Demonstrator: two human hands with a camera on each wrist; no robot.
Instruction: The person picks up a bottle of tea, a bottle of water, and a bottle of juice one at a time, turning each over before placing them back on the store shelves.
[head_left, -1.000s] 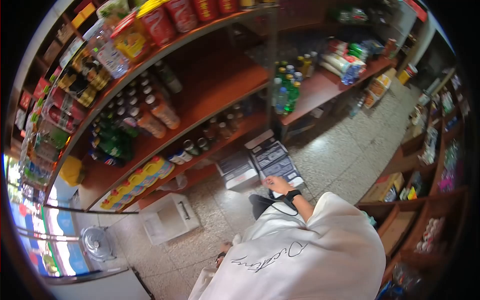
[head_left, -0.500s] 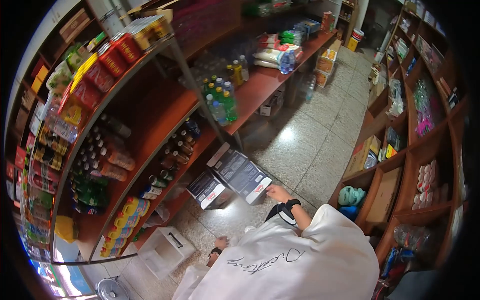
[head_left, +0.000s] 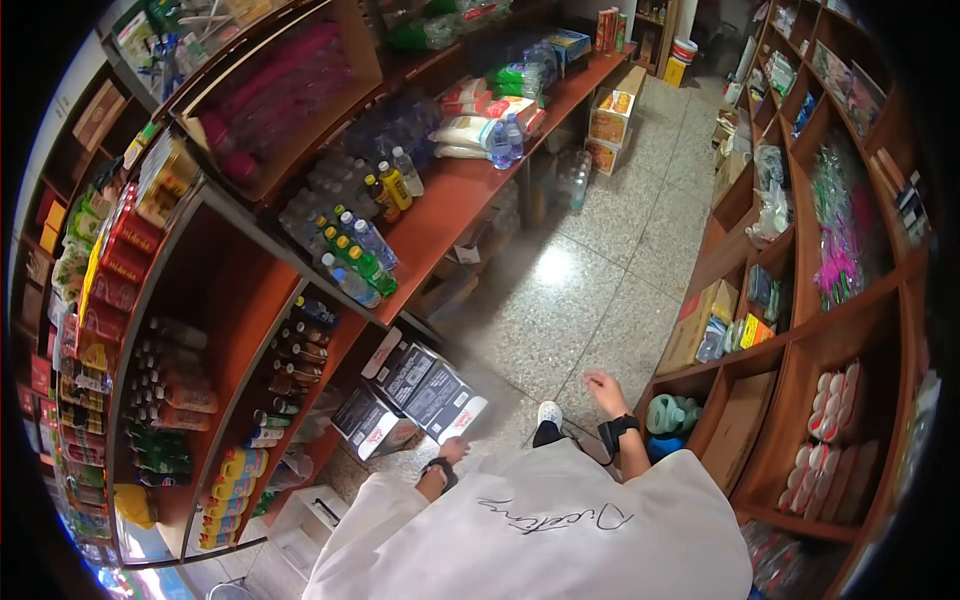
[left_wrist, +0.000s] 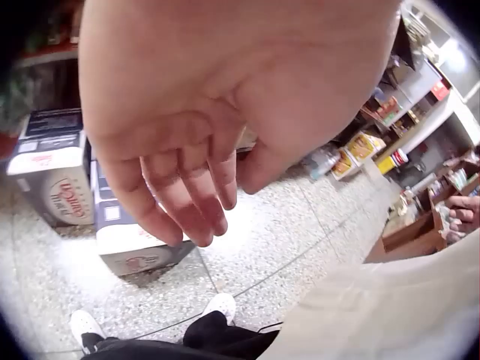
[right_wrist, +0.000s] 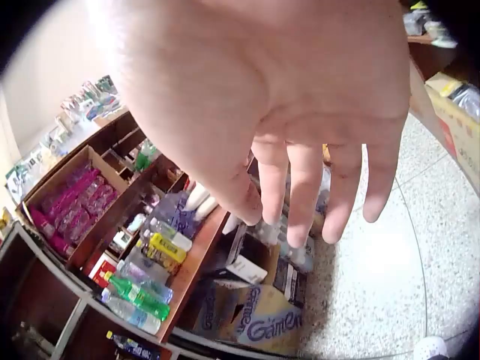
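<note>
Two black-and-white cartons [head_left: 437,398] stand side by side on the floor by the shelf end. My left hand [head_left: 453,450] hangs near the front edge of the right-hand carton and holds nothing. In the left wrist view, the left hand's [left_wrist: 225,112] fingers are loosely bent, with the cartons [left_wrist: 54,169] behind and below it. Out to the right, over the floor, is my empty right hand [head_left: 605,392]. Its relaxed fingers hang apart in the right wrist view, where the hand [right_wrist: 277,105] overlaps bottles and boxes in the background.
A curved shelf [head_left: 240,290] of drinks runs along the left. Beyond it, a long counter [head_left: 440,225] bears bottles and white bags. Wooden cubbies [head_left: 800,350] line the right side. A white bin [head_left: 305,525] sits at lower left, and a white shoe [head_left: 549,412] shows on the tiled floor.
The head view has swung to the right along the aisle. My right hand has left the carton's edge and moved rightward. The left hand now appears closer to the cartons.
</note>
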